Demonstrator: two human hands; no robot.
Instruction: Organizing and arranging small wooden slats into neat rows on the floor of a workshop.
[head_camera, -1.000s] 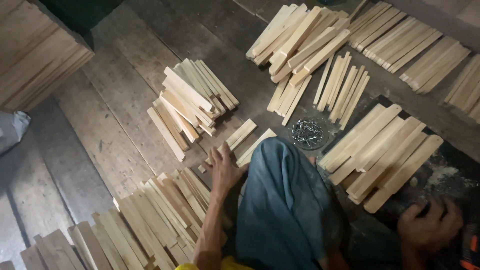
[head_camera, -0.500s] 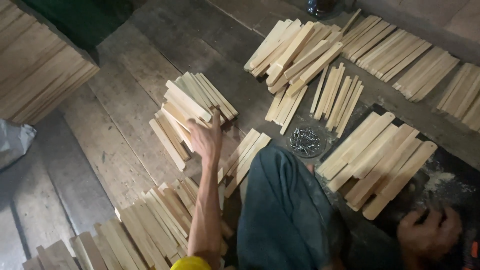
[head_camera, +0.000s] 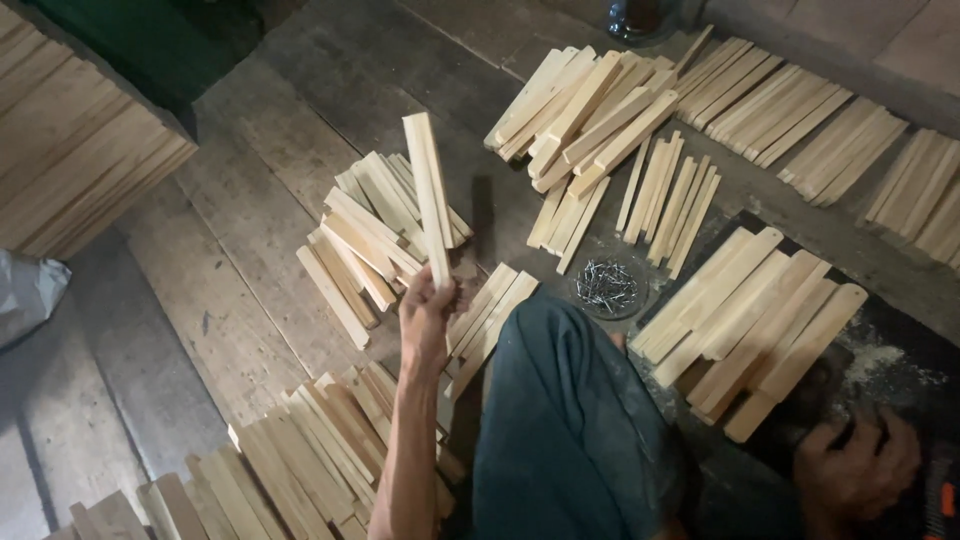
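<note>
My left hand (head_camera: 428, 312) grips a pale wooden slat (head_camera: 428, 190) by its lower end and holds it upright above a loose heap of similar slats (head_camera: 365, 240) on the plank floor. My right hand (head_camera: 855, 470) rests low at the right on a dark mat; I cannot tell what it holds. My knee in blue-grey trousers (head_camera: 570, 420) sits between the two hands. A few slats (head_camera: 490, 310) lie just right of my left hand.
A small round dish of nails (head_camera: 605, 285) sits ahead of the knee. More slat piles lie at the back (head_camera: 590, 110), along the right (head_camera: 750, 320) and at the front left (head_camera: 320, 450). A tall stack of boards (head_camera: 80, 150) stands at the left.
My left hand reached forward from the near slats to the heap and has lifted one slat upright. My right hand has stayed in place.
</note>
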